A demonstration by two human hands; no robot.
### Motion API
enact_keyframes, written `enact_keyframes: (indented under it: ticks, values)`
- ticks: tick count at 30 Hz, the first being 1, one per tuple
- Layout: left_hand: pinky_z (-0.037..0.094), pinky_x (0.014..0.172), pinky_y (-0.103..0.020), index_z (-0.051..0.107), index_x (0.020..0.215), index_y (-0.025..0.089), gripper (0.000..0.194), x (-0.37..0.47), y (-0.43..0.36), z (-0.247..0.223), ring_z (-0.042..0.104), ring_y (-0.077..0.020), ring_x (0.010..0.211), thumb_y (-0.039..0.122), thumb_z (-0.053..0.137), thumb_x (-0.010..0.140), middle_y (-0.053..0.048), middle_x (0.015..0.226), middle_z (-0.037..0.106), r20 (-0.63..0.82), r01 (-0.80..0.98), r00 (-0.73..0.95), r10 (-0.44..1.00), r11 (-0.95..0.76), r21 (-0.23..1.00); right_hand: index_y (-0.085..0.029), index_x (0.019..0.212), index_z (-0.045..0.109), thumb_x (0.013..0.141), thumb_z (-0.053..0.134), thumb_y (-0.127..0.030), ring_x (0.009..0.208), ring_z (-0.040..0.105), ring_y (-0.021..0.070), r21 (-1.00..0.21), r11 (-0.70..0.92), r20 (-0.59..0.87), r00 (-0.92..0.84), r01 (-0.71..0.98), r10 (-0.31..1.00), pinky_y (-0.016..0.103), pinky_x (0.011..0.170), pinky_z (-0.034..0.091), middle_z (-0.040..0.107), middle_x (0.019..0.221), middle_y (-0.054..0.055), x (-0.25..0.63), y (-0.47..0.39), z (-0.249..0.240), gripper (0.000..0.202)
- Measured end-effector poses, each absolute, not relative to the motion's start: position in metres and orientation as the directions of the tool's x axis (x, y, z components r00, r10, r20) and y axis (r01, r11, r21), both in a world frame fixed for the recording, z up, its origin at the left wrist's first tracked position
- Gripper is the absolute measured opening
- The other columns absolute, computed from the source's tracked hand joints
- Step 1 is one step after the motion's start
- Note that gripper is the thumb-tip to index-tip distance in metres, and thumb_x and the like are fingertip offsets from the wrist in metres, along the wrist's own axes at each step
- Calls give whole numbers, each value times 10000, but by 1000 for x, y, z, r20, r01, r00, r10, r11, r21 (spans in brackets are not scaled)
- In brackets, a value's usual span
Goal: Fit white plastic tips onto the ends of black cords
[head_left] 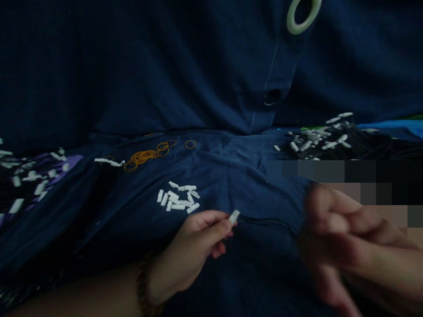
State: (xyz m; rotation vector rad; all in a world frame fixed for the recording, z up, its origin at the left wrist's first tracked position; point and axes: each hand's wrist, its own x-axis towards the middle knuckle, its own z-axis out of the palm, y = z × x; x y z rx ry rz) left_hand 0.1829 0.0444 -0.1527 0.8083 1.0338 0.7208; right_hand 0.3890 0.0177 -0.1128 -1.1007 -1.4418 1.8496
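"So, what's in the left hand [206, 233]?"
"A white connector [234, 218], pinched by thumb and fingers over the blue cloth [231, 176]."
"And the right hand [346, 246]?"
"Blurred; I can't tell its grip. Black wires [269, 221] run towards it. Loose white pieces [178, 207] lie near the left hand, rubber bands [145, 156] beyond."

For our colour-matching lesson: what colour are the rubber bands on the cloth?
The rubber bands are orange-yellow, seen best in the head view.

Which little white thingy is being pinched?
The white piece in the left hand, with dark wires coming out; the loose white bits beside it have none.
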Motion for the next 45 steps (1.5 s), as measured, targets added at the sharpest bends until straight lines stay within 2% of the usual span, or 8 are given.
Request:
enact_keyframes:
  ticks: [2, 5, 9, 15, 23, 37, 41, 45]
  values:
    - [297, 468, -160, 637, 793, 133, 157, 183, 42, -153, 441, -39, 516, 274, 627, 726, 5, 679, 548, -483, -152, 387, 785, 571, 807, -166, 761, 384, 811, 509, -433, 475, 540, 69, -959, -282, -258, -526, 35, 810, 167, 461, 410, 601, 647, 24, 369, 21, -117, 299]
    - [308, 477, -152, 637, 791, 136, 142, 182, 40, -154, 448, -34, 509, 260, 631, 722, 7, 666, 555, -518, -183, 403, 754, 621, 762, -139, 763, 431, 839, 490, -362, 487, 464, 50, -959, -232, -282, -500, 162, 819, 156, 465, 370, 527, 589, -13, 356, 25, -132, 243]
    - [314, 472, -145, 643, 756, 150, 112, 180, 43, -156, 462, -29, 492, 254, 640, 713, 12, 644, 567, -533, -230, 396, 747, 643, 730, -140, 722, 471, 866, 428, -337, 484, 366, 53, -904, 21, -209, -484, 428, 849, 168, 443, 289, 427, 540, -37, 362, 25, -142, 248]
    - [315, 460, -138, 644, 731, 138, 102, 180, 47, -156, 450, -27, 477, 237, 622, 724, 5, 630, 564, -543, -230, 435, 718, 672, 704, -151, 622, 425, 861, 395, -246, 451, 341, 47, -834, 244, -58, -518, 495, 853, 165, 430, 274, 385, 501, -44, 365, 25, -142, 259]
    - [321, 461, -140, 647, 737, 154, 95, 180, 47, -156, 453, -31, 472, 244, 627, 711, 8, 630, 568, -578, -185, 419, 700, 689, 701, -151, 636, 445, 847, 422, -219, 443, 356, 44, -837, 288, -1, -527, 465, 850, 158, 416, 281, 398, 498, -43, 367, 21, -147, 222]
    - [320, 474, -153, 636, 758, 145, 108, 179, 47, -157, 447, -35, 482, 245, 603, 731, 1, 645, 569, -560, -171, 444, 700, 679, 714, -149, 626, 429, 867, 392, -242, 445, 337, 42, -853, 243, -35, -516, 461, 856, 155, 412, 286, 376, 504, -45, 366, 22, -147, 260]
    - [323, 469, -150, 643, 743, 151, 107, 179, 47, -157, 452, -36, 480, 252, 617, 719, 4, 635, 566, -560, -168, 439, 703, 676, 717, -161, 652, 419, 868, 387, -227, 439, 336, 50, -819, 286, -8, -508, 497, 861, 171, 410, 280, 370, 499, -47, 366, 21, -148, 229]
    - [325, 467, -151, 649, 740, 161, 106, 180, 47, -157, 454, -35, 477, 260, 619, 719, 4, 641, 576, -553, -176, 438, 708, 671, 720, -161, 682, 442, 844, 424, -198, 450, 395, 55, -730, 420, 124, -500, 539, 857, 187, 442, 307, 426, 506, -39, 365, 19, -145, 167]
